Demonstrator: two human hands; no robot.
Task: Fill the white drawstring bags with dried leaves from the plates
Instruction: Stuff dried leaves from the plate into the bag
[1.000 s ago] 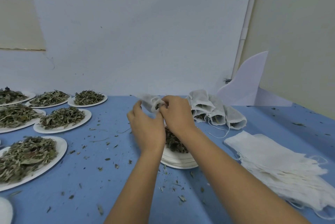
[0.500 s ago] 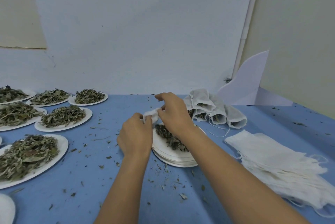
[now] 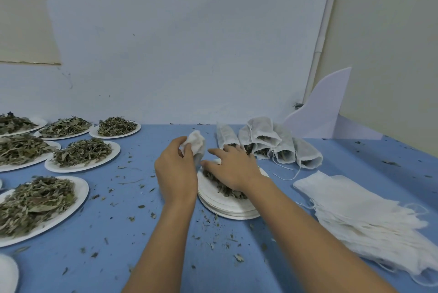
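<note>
Left grip [image 3: 176, 172] pinches white bag [image 3: 195, 143]; right grip [image 3: 233, 169] rests on leaves [image 3: 227, 190].

Single head-worn view, facing forward and down, close over blue table [image 3: 113, 233]

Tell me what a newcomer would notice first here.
In the middle, the left hand holds a white drawstring bag while the right hand rests on dried leaves on a stack of plates. Leaf-heaped plates crowd the left side; filled bags lie beyond the stack, flat empty bags at right.
</note>
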